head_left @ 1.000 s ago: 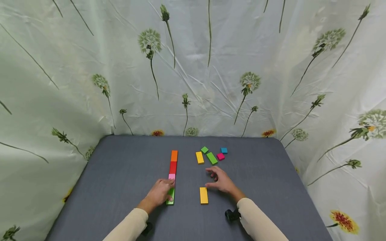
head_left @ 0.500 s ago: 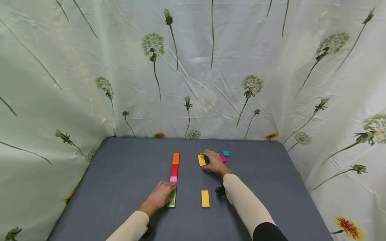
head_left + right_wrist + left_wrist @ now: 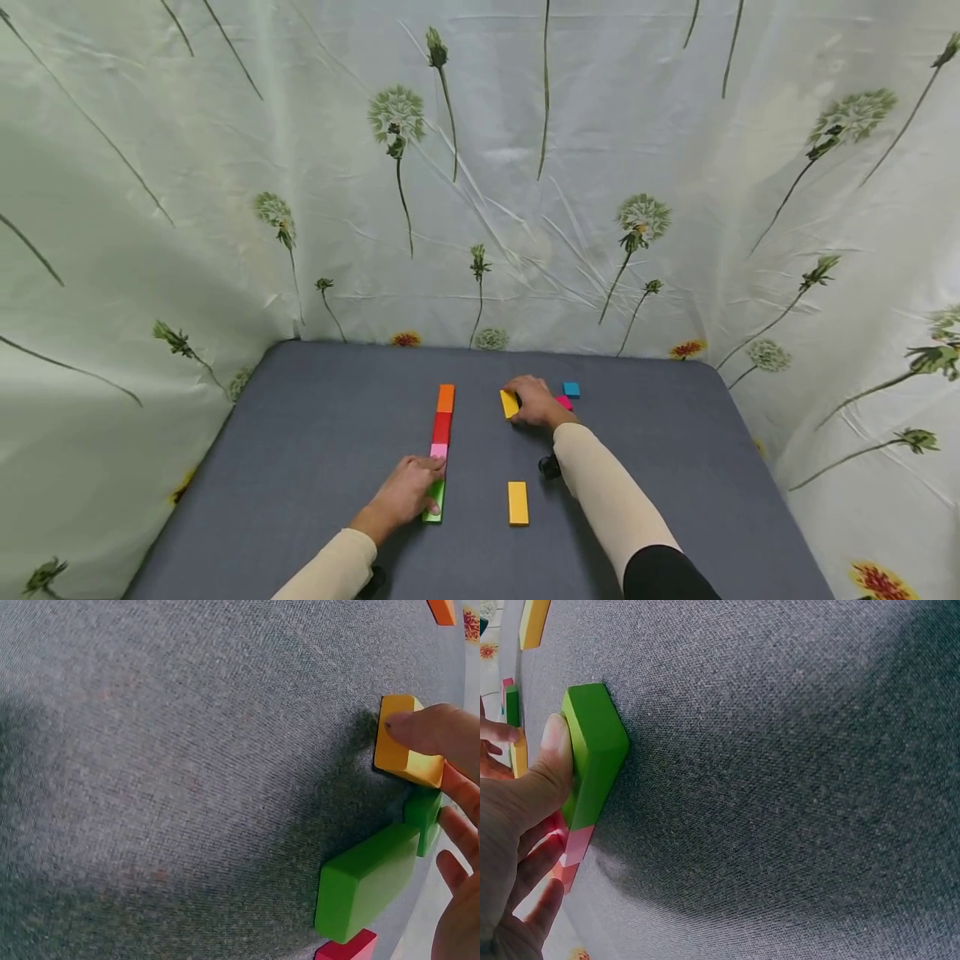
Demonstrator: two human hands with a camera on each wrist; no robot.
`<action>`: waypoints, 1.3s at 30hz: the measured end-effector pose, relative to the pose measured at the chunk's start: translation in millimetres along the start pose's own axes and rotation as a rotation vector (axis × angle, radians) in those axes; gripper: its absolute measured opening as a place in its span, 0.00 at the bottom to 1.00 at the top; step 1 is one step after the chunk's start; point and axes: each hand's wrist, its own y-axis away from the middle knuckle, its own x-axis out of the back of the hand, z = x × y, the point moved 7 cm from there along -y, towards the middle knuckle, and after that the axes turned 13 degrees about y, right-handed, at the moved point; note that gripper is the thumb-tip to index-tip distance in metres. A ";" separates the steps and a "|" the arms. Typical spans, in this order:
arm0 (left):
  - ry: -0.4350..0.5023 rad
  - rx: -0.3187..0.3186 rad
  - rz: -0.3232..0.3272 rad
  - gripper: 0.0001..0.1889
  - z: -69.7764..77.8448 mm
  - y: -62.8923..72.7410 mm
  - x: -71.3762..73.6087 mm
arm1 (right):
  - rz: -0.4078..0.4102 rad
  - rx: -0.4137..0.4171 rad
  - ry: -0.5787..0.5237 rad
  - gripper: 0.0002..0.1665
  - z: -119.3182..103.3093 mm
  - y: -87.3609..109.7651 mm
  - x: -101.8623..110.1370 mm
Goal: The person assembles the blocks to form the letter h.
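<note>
Gray tabletop (image 3: 337,417); the right hand (image 3: 536,402) pinches a partly hidden yellow block (image 3: 391,754).

Left of centre in the lower half of the frame, an orange block (image 3: 446,398), a red block (image 3: 442,428), a pink block (image 3: 438,450) and a green block (image 3: 437,493) lie end to end on the grey desk (image 3: 337,417). The left hand (image 3: 405,490) rests on the last two. More to the right, the right hand (image 3: 535,401) holds the upper yellow block (image 3: 509,404); the lower yellow block (image 3: 518,503) lies well apart, nearer to the bottom edge. Near the right hand are a magenta block (image 3: 564,402), partly hidden, and a blue block (image 3: 572,390). Pale flowered cloth (image 3: 585,158) fills the upper half.
</note>
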 end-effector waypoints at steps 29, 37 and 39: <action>-0.034 -0.045 0.039 0.28 3.4 0.8 1.1 | 0.051 0.076 -0.196 0.36 -27.0 52.6 11.9; -0.035 -0.052 0.029 0.28 3.8 0.2 -0.3 | 0.025 0.061 -0.230 0.35 -26.6 78.4 -0.6; -0.030 -0.052 0.027 0.28 3.6 -0.1 -0.7 | 0.025 0.058 -0.250 0.35 -27.1 84.2 -2.2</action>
